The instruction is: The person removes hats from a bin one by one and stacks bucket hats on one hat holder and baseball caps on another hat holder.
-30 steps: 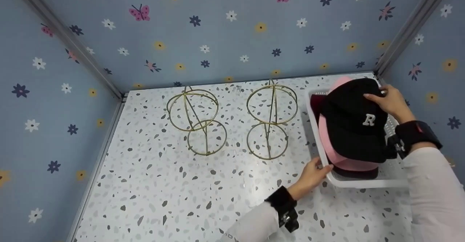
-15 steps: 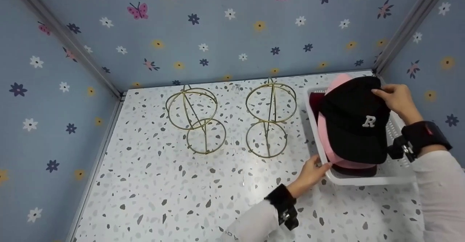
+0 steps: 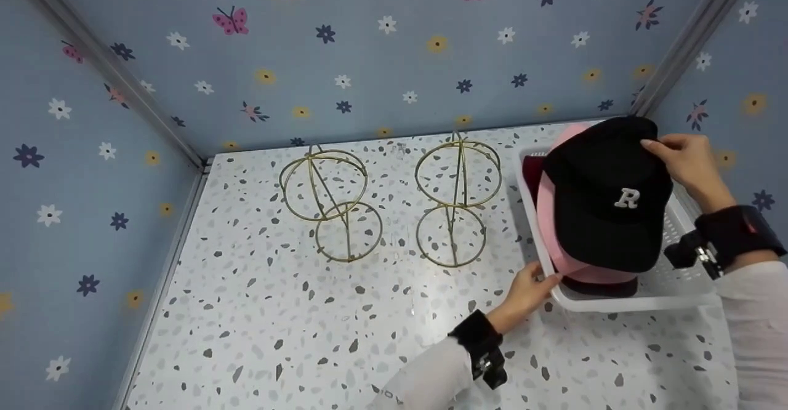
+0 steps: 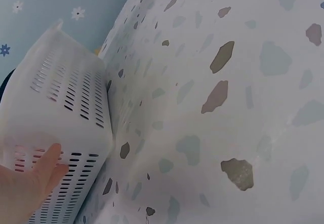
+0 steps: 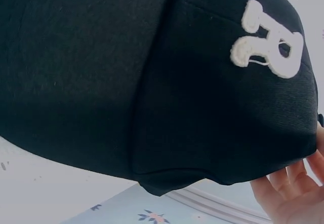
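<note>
My right hand [image 3: 689, 162] pinches the crown edge of a black baseball cap [image 3: 606, 182] with a white letter R on its front. That cap lies over a pink cap [image 3: 550, 231] and a dark red cap [image 3: 600, 287] in a white plastic basket [image 3: 671, 302]. In the right wrist view the black cap [image 5: 217, 97] fills most of the picture, fingers tucked under its edge. My left hand [image 3: 523, 293] holds the basket's near left rim, thumb on top. In the left wrist view its fingers [image 4: 48, 171] lie against the slotted wall.
Two gold wire stands, one on the left [image 3: 332, 207] and one on the right [image 3: 455, 204], stand left of the basket on a speckled white table [image 3: 277, 324]. Blue flowered panels [image 3: 381, 47] close off the back and both sides.
My right hand has moved right, drawing the black cap rightward and slightly up over the pink one. The left hand has stayed at the basket rim.
</note>
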### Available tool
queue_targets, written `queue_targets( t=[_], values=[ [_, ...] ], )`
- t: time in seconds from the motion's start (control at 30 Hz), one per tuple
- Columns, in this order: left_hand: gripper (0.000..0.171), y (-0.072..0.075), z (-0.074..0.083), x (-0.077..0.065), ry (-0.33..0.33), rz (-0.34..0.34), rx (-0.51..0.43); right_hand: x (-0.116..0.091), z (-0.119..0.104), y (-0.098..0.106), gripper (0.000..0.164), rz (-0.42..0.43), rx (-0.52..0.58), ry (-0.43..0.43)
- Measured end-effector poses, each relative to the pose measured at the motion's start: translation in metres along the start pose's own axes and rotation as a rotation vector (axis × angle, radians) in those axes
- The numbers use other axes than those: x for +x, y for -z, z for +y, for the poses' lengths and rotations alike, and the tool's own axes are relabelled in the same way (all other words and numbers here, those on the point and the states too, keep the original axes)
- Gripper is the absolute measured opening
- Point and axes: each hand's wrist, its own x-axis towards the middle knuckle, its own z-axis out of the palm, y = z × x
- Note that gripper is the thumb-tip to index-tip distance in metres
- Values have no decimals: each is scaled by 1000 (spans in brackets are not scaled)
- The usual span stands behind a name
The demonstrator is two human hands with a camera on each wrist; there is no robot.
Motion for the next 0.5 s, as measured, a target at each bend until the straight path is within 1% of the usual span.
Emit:
queue_targets(
  t=[0.1, 0.17, 0.27, 0.37, 0.5],
  values=[
    [28, -1, 0, -1, 10, 10, 2, -2, -5, 3, 19, 20, 4, 20],
    [27, -1, 0, -1, 11, 19, 9, -3, -9, 4, 24, 31, -7, 31],
    [26, -2, 0, -1, 9, 27, 14, -4, -14, 6, 24, 45, -6, 41],
    [26, -1, 0, -1, 6, 22, 3, -5, -21, 7, 24, 60, 2, 49],
    [26, 0, -1, -1, 2, 9, -41, -5, -31, 9, 24, 83, 16, 49]
  ],
)
